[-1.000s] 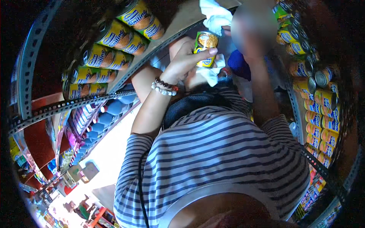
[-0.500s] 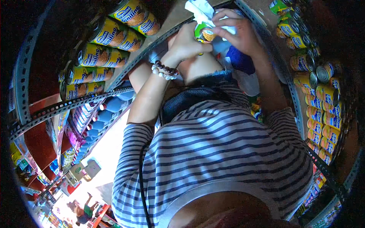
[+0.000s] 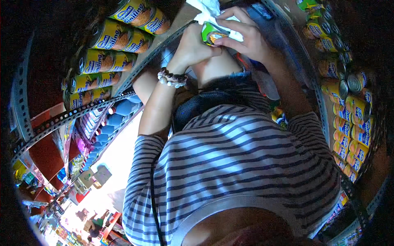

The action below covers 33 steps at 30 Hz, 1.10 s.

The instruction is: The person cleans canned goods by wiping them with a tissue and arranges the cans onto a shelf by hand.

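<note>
Since a second ago, when it was apart from the can, the person's right hand (image 3: 248, 37) has closed in, and from my remote seat I now see both hands together near the top of the head view. The left hand (image 3: 192, 47) grips a small cylindrical metal can with a green and yellow label (image 3: 208, 33), its fingers wrapped around the side and partly hidden from me. The right hand's curved fingers are closed on a crumpled, thin white cloth (image 3: 203, 11), pressing it to the can, with the thumb against the label. I find the can tilted, above the person's bare legs (image 3: 221, 67). Dark and pale beaded bracelets (image 3: 173, 78) circle the left wrist. To the left I see yellow-labelled cans (image 3: 119, 39) stacked behind a perforated grey metal shelf edge (image 3: 84, 107); more yellow-labelled cylindrical cans (image 3: 347, 135) stand stacked to the right.
</note>
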Available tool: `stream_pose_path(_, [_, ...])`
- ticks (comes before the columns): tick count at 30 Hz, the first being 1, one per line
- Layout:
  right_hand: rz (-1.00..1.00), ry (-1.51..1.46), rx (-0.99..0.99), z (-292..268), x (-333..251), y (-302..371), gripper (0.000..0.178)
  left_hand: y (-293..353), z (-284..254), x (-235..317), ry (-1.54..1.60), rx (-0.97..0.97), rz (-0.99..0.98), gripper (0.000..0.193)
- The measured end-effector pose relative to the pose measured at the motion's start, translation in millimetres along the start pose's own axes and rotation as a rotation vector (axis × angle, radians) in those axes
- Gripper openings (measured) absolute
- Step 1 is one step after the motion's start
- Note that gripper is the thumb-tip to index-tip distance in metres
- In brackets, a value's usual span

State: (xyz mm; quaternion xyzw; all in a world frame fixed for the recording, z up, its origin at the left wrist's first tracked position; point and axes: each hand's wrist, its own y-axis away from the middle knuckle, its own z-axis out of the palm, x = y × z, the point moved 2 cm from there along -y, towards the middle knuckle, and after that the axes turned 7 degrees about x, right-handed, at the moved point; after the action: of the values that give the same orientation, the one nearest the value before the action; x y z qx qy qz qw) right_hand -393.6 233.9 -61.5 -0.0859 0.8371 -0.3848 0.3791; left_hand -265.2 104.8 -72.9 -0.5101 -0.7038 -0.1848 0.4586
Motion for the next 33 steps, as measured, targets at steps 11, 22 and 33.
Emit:
stream_pose_path(11, [0.095,0.004,0.126,9,-15,9,0.040,5,-2,1,-0.211,0.034,0.029,0.036])
stream_pose_path(22, [0.338,0.074,0.095,-1,2,26,0.036,6,12,-18,-0.204,0.272,0.000,0.043])
stream_pose_path(33, [0.877,-1.807,0.502,5,50,73,0.041,3,12,-20,0.012,0.363,0.253,0.048])
